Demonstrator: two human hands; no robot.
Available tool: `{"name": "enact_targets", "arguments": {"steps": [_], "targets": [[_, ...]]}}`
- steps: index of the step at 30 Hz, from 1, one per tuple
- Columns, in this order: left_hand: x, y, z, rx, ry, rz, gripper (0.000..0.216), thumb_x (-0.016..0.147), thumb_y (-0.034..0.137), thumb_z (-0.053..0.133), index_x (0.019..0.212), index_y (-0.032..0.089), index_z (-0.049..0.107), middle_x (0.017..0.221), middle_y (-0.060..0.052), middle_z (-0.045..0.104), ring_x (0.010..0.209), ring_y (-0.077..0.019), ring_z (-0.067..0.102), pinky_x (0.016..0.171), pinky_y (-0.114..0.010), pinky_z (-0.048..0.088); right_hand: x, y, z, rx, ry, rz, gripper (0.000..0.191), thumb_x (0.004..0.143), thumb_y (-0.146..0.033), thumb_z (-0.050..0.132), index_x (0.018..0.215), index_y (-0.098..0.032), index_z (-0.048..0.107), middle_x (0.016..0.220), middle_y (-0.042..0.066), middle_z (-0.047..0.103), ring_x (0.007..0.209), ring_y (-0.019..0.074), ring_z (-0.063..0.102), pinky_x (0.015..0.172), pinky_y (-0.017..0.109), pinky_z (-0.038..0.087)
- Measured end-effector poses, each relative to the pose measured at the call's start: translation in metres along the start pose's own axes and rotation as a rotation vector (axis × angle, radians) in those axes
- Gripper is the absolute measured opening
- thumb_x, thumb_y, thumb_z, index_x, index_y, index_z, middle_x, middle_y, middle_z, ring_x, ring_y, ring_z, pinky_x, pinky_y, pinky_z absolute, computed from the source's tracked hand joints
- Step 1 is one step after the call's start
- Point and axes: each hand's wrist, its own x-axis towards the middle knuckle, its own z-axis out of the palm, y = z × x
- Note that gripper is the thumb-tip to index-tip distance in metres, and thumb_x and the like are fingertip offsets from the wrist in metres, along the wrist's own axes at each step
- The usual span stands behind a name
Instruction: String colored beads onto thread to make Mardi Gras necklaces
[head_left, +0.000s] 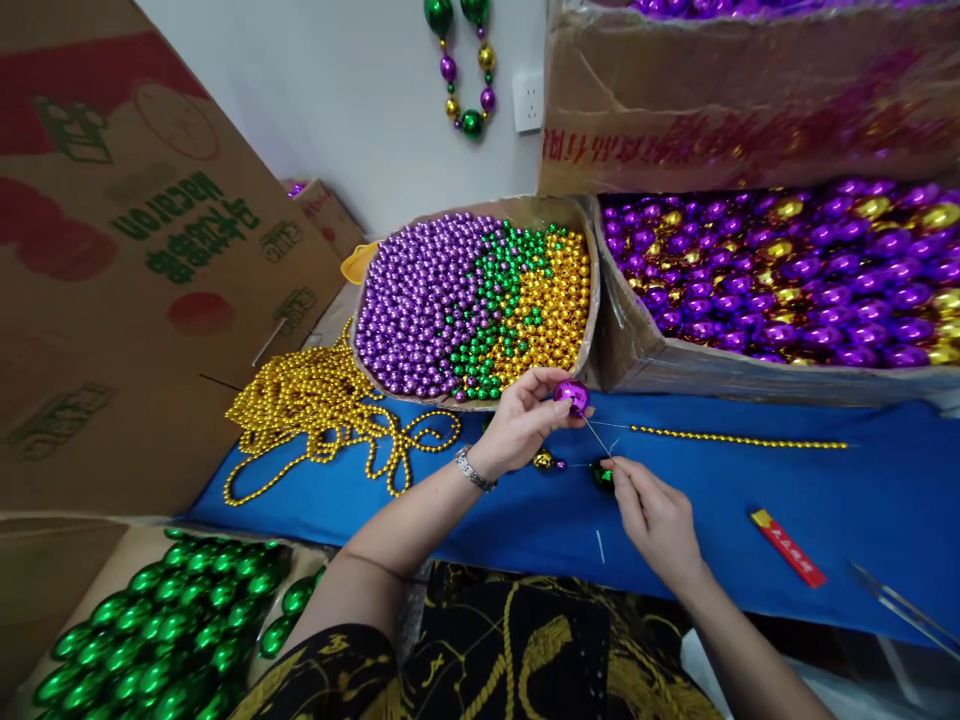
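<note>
Between the fingertips of my left hand [529, 415] is a large shiny purple bead [572, 398], held just in front of the box of small beads. My right hand [654, 510] pinches the end of a thin, light-coloured thread [600, 440] that runs up to the purple bead. Right by its fingers lies a green bead [602, 476]. A gold bead [542, 459] and a tiny purple bead [560, 465] sit on a string below my left hand. Farther right, a straight row of small gold beads [739, 437] lies on the blue cloth [525, 525].
A carton of small purple, green and gold beads [420, 300] stands behind my hands, beside a box of larger purple and gold beads [750, 270]. Gold bead strands [300, 400] lie left. A red packet [787, 548] and metal tweezers [900, 605] lie right. Green beads [172, 620] fill a lower box.
</note>
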Motion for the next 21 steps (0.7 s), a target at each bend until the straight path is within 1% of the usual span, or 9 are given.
{"name": "enact_targets", "arguments": {"steps": [4, 6, 11, 16, 19, 21], "targets": [[-0.003, -0.005, -0.002, 0.031, 0.022, 0.057, 0.042, 0.068, 0.029, 0.083, 0.102, 0.018, 0.06, 0.105, -0.007, 0.066, 0.086, -0.0187, 0.07, 0.079, -0.034, 0.059, -0.003, 0.004, 0.0, -0.081, 0.035, -0.075, 0.02, 0.093, -0.017, 0.05, 0.108, -0.018, 0.065, 0.096, 0.006, 0.075, 0.083, 0.0168, 0.073, 0.075, 0.025, 0.059], [-0.004, -0.006, -0.004, 0.029, 0.03, 0.064, 0.042, 0.068, 0.028, 0.083, 0.101, 0.018, 0.059, 0.104, -0.007, 0.066, 0.086, -0.0189, 0.07, 0.08, -0.035, 0.059, -0.003, 0.005, 0.0, -0.097, 0.036, -0.097, 0.02, 0.093, -0.016, 0.051, 0.108, -0.018, 0.064, 0.096, 0.006, 0.075, 0.083, 0.0166, 0.073, 0.076, 0.024, 0.059], [-0.008, -0.007, -0.007, -0.06, 0.019, -0.004, 0.039, 0.073, 0.029, 0.079, 0.103, 0.017, 0.058, 0.098, -0.005, 0.065, 0.085, -0.0196, 0.071, 0.076, -0.034, 0.059, -0.003, 0.007, 0.001, -0.056, -0.013, -0.098, 0.021, 0.094, -0.017, 0.049, 0.11, -0.019, 0.064, 0.096, 0.004, 0.075, 0.082, 0.0151, 0.073, 0.075, 0.023, 0.059], [-0.01, -0.007, -0.01, -0.03, 0.03, 0.08, 0.039, 0.069, 0.026, 0.082, 0.101, 0.018, 0.06, 0.101, -0.004, 0.064, 0.085, -0.0183, 0.07, 0.075, -0.032, 0.06, -0.004, 0.009, 0.004, -0.092, -0.003, -0.116, 0.023, 0.093, -0.018, 0.051, 0.112, -0.02, 0.064, 0.097, 0.005, 0.076, 0.083, 0.0174, 0.074, 0.075, 0.025, 0.059], [-0.011, -0.006, -0.011, -0.042, 0.023, 0.034, 0.039, 0.071, 0.028, 0.081, 0.101, 0.018, 0.059, 0.099, -0.005, 0.064, 0.084, -0.0192, 0.071, 0.075, -0.033, 0.059, -0.004, 0.007, 0.004, -0.061, -0.011, -0.099, 0.024, 0.093, -0.017, 0.051, 0.112, -0.02, 0.064, 0.098, 0.005, 0.075, 0.084, 0.0169, 0.073, 0.077, 0.025, 0.059], [-0.012, -0.005, -0.012, -0.028, 0.025, 0.036, 0.039, 0.072, 0.029, 0.08, 0.102, 0.018, 0.058, 0.101, -0.005, 0.065, 0.085, -0.0194, 0.071, 0.076, -0.034, 0.059, -0.003, 0.006, 0.004, -0.04, -0.017, -0.082, 0.024, 0.093, -0.018, 0.05, 0.111, -0.02, 0.065, 0.099, 0.005, 0.075, 0.083, 0.0165, 0.073, 0.077, 0.025, 0.059]]}}
